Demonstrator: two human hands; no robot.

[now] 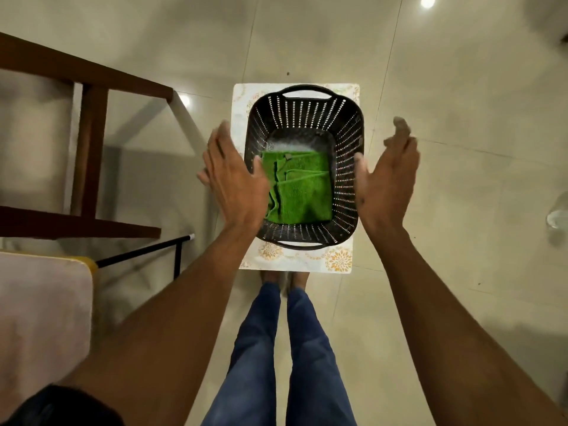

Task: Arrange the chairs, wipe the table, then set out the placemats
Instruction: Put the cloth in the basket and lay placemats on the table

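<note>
A dark plastic basket point(304, 118) with slotted walls and a handle at each end sits in the middle of the frame on a white placemat point(338, 259) printed with orange flower shapes. The placemat lies flat on the pale tiled floor point(461, 87), and its edges show around the basket on the left, top and bottom. Inside the basket, on its bottom, lies a folded green cloth point(302, 192).

Both arms reach forward from the lower corners of the frame. The left hand point(233, 176) hovers over the left rim of the basket with its fingers straight and spread wide, holding nothing. The right hand point(388, 176) is held just off the basket's right side, palm turned inward, fingers relaxed and open, also holding nothing; its fingertips are blurred. Whether either hand touches the basket cannot be told.

Below the placemat, at the bottom centre, the person's legs in blue jeans point(276, 348) and their feet stand on the floor, just short of the mat's near edge.

At the upper left stands a glass tabletop point(138, 124) on a brown wooden frame point(89, 149). In the lower left corner is a chair point(43, 302) with a pale cushioned seat and a thin black metal frame.
</note>
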